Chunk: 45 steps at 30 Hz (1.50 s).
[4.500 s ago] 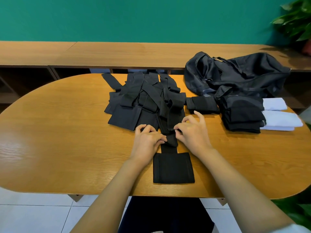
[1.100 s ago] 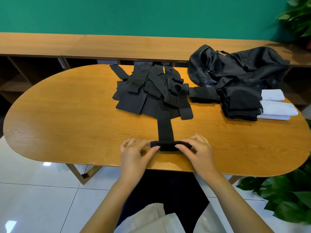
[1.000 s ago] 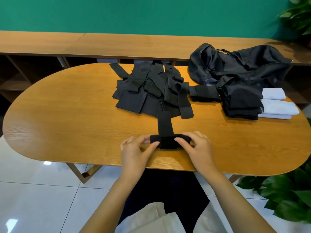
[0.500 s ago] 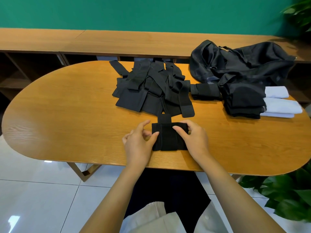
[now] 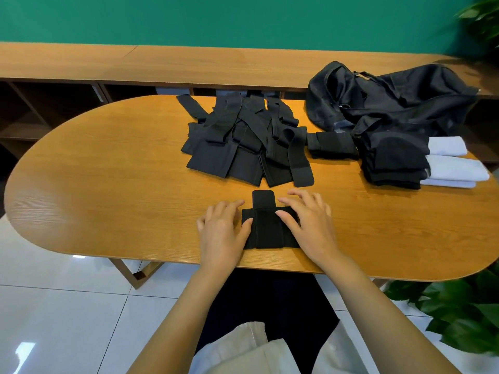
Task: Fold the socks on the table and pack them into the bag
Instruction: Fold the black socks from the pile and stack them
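A black sock [image 5: 268,228] lies rolled into a flat bundle near the table's front edge, with a short tab of it sticking out at the far side. My left hand [image 5: 222,229] rests flat at its left edge, thumb on the fabric. My right hand [image 5: 307,222] presses on its right side with fingers spread. Behind it is a heap of unfolded black socks [image 5: 243,141]. The black bag [image 5: 391,95] slumps at the far right. In front of the bag sit a folded black sock [image 5: 333,144] and a stack of folded black socks [image 5: 391,160].
The oval wooden table [image 5: 108,184] carries everything. Folded white cloth [image 5: 456,168] lies right of the black stack. A long wooden shelf unit [image 5: 189,66] runs behind the table under a green wall. Leafy plants [image 5: 459,314] stand at the lower right and upper right.
Over the last second both hands rolled the sock away from me, so the long strip has shrunk to a short tab. The fingers now lie flatter on the bundle.
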{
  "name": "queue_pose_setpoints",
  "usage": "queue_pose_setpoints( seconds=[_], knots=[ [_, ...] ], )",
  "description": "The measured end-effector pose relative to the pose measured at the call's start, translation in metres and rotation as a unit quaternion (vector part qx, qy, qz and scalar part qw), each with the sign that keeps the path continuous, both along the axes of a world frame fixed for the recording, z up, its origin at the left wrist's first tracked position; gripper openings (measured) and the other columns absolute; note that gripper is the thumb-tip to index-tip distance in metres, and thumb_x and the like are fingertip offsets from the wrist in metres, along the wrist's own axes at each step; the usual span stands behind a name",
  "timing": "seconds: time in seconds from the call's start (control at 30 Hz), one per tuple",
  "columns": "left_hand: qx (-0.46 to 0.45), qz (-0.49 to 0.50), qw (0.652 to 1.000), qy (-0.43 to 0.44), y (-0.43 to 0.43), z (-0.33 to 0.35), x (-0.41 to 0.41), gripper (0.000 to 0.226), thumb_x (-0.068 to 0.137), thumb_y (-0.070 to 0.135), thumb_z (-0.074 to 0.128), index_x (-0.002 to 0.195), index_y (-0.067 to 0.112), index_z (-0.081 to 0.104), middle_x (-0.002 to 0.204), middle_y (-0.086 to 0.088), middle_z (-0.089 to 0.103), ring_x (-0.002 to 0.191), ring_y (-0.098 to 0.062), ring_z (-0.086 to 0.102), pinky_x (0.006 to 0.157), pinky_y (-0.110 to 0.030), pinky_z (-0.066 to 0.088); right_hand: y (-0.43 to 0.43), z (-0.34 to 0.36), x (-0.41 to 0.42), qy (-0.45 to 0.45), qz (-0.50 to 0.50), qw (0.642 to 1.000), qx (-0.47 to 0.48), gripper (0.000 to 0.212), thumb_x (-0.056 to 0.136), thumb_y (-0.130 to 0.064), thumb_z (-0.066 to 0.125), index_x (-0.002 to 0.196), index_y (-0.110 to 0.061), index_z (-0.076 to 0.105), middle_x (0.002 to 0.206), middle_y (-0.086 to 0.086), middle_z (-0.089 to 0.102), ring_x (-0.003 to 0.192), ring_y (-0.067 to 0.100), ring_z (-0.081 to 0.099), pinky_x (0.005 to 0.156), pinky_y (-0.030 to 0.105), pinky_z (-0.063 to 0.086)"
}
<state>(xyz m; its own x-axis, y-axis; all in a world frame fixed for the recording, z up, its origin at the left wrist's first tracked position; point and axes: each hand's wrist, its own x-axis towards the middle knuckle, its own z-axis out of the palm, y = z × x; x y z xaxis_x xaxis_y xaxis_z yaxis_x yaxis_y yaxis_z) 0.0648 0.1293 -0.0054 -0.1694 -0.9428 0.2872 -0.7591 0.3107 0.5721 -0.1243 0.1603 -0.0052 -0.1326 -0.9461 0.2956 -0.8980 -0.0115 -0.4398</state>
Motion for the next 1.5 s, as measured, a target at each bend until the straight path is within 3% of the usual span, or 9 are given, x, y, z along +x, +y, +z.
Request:
queue_pose_setpoints(
  seconds=[0.2, 0.43, 0.63, 0.77, 0.97, 1.13, 1.27, 1.37, 1.5],
  knots=[
    [0.030, -0.132, 0.990, -0.041, -0.016, -0.005, -0.003, 0.040, 0.103, 0.027, 0.043, 0.142, 0.024, 0.047, 0.147, 0.009, 0.045, 0.140, -0.011, 0.030, 0.117, -0.041, 0.016, 0.013, -0.002, 0.004, 0.088, 0.084, 0.991, 0.050, 0.061, 0.093, -0.061, 0.018, 0.136, -0.037, 0.053, 0.143, -0.017, 0.047, 0.138, 0.011, 0.031, 0.118, 0.049, 0.006],
    [0.052, -0.148, 0.987, -0.045, -0.016, -0.009, 0.001, 0.042, 0.104, 0.030, 0.040, 0.145, 0.027, 0.043, 0.153, 0.013, 0.036, 0.145, -0.004, 0.017, 0.121, -0.040, -0.001, 0.014, -0.001, 0.004, 0.076, 0.111, 0.989, 0.057, 0.061, 0.093, -0.061, 0.017, 0.138, -0.038, 0.050, 0.149, -0.017, 0.041, 0.145, 0.010, 0.024, 0.118, 0.051, -0.001],
    [0.039, -0.259, 0.965, -0.013, 0.003, -0.006, 0.022, 0.075, 0.083, 0.074, 0.040, 0.142, 0.029, 0.047, 0.151, 0.018, 0.036, 0.143, 0.007, 0.015, 0.121, -0.039, -0.007, 0.030, -0.002, -0.004, 0.102, 0.128, 0.985, 0.056, 0.061, 0.094, -0.064, 0.017, 0.139, -0.038, 0.049, 0.148, -0.017, 0.042, 0.144, 0.008, 0.023, 0.120, 0.051, -0.001],
    [0.022, -0.288, 0.956, -0.054, 0.008, -0.011, 0.028, 0.076, 0.078, 0.074, 0.045, 0.142, 0.032, 0.045, 0.153, 0.020, 0.031, 0.144, 0.009, 0.011, 0.120, -0.041, -0.011, 0.038, -0.007, -0.008, 0.079, 0.137, 0.985, 0.069, 0.065, 0.092, -0.071, 0.015, 0.142, -0.041, 0.043, 0.151, -0.021, 0.036, 0.145, 0.005, 0.017, 0.120, 0.047, -0.005],
    [-0.042, -0.290, 0.954, -0.061, 0.013, -0.014, 0.029, 0.056, 0.094, 0.060, 0.038, 0.137, 0.027, 0.054, 0.147, 0.012, 0.043, 0.143, -0.002, 0.028, 0.122, -0.045, -0.001, 0.048, -0.009, -0.012, 0.079, 0.157, 0.984, 0.030, 0.062, 0.089, -0.071, 0.035, 0.138, -0.036, 0.051, 0.146, -0.017, 0.045, 0.141, 0.009, 0.028, 0.119, 0.053, 0.005],
    [-0.036, -0.265, 0.963, -0.013, 0.018, -0.011, 0.026, 0.055, 0.097, 0.060, 0.031, 0.131, 0.027, 0.059, 0.140, 0.012, 0.053, 0.139, 0.001, 0.033, 0.122, -0.045, 0.003, 0.047, -0.011, -0.009, 0.085, 0.142, 0.984, -0.073, 0.043, 0.094, -0.052, 0.044, 0.118, -0.026, 0.069, 0.119, -0.013, 0.067, 0.121, 0.009, 0.050, 0.114, 0.052, 0.022],
    [-0.088, -0.209, 0.974, 0.005, 0.019, -0.006, 0.026, 0.054, 0.089, 0.064, 0.048, 0.122, 0.025, 0.066, 0.121, 0.013, 0.066, 0.124, -0.003, 0.050, 0.119, -0.050, 0.007, 0.043, -0.004, -0.006, 0.039, 0.104, 0.986, -0.124, 0.038, 0.096, -0.044, 0.044, 0.109, -0.023, 0.072, 0.101, -0.011, 0.071, 0.106, 0.007, 0.055, 0.112, 0.044, 0.026],
    [-0.123, -0.135, 0.983, 0.034, 0.016, -0.004, 0.025, 0.034, 0.087, 0.048, 0.057, 0.109, 0.025, 0.071, 0.096, 0.017, 0.067, 0.099, -0.005, 0.056, 0.114, -0.047, 0.021, 0.035, 0.004, -0.002, -0.019, 0.065, 0.989, -0.131, 0.038, 0.093, -0.044, 0.047, 0.108, -0.021, 0.073, 0.091, -0.013, 0.064, 0.096, 0.009, 0.054, 0.108, 0.041, 0.031],
    [-0.056, -0.044, 0.991, 0.112, 0.011, 0.000, 0.016, 0.034, 0.083, 0.030, 0.073, 0.115, 0.022, 0.068, 0.085, 0.016, 0.065, 0.089, -0.006, 0.059, 0.107, -0.054, 0.033, 0.022, 0.017, 0.007, -0.145, 0.009, 0.986, -0.080, 0.048, 0.088, -0.059, 0.048, 0.111, -0.024, 0.072, 0.093, -0.009, 0.057, 0.097, 0.014, 0.051, 0.091, 0.031, 0.039]
  ],
)
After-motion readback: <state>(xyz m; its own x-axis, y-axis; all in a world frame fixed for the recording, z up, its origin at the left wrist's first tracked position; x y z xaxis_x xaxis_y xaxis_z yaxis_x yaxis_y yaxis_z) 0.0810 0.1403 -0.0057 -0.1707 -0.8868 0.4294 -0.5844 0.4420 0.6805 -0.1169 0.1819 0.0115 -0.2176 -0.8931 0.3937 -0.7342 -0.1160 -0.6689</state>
